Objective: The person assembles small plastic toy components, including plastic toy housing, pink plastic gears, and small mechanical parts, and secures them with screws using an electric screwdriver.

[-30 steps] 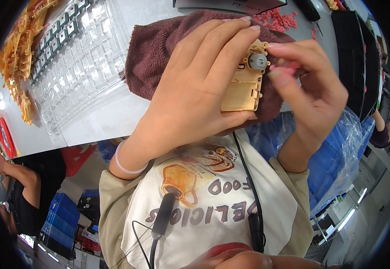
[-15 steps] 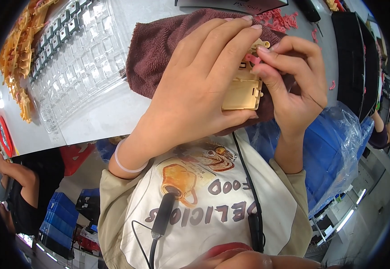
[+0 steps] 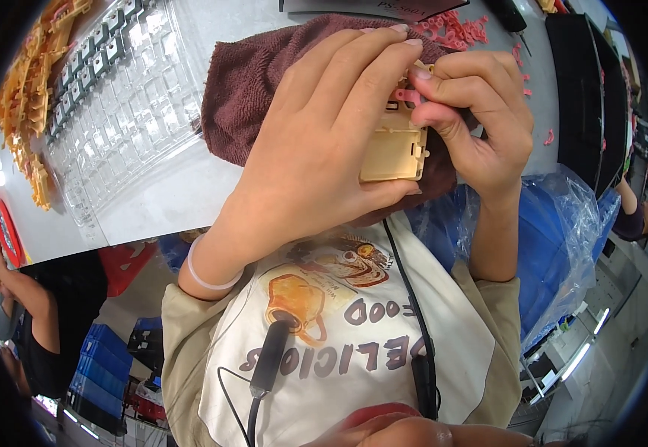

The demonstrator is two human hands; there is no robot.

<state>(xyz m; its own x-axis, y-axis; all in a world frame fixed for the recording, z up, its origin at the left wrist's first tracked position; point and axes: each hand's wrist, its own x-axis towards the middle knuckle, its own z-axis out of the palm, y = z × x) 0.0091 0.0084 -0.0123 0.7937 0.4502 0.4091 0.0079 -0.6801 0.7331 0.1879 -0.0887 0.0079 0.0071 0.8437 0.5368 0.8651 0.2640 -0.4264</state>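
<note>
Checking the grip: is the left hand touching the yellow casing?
Touching: head view shows the left hand over the yellow casing, thumb against its lower edge.

The person wears a cream top (image 3: pixel 454 320) with khaki sleeves (image 3: pixel 190 343), dark lettering and an orange jug print (image 3: pixel 294 298), a pale wristband (image 3: pixel 203 284) on the left, and black cables (image 3: pixel 418 313) down the chest.

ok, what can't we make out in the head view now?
Head view:
Left part of the cream housing: hidden under the left hand.
Right end of the pink piece, and whether it's pinched: blocked by the right hand.
Far side of the dark box: cut off by the top edge.
Count of loose pink parts: too small, overlapping.
</note>
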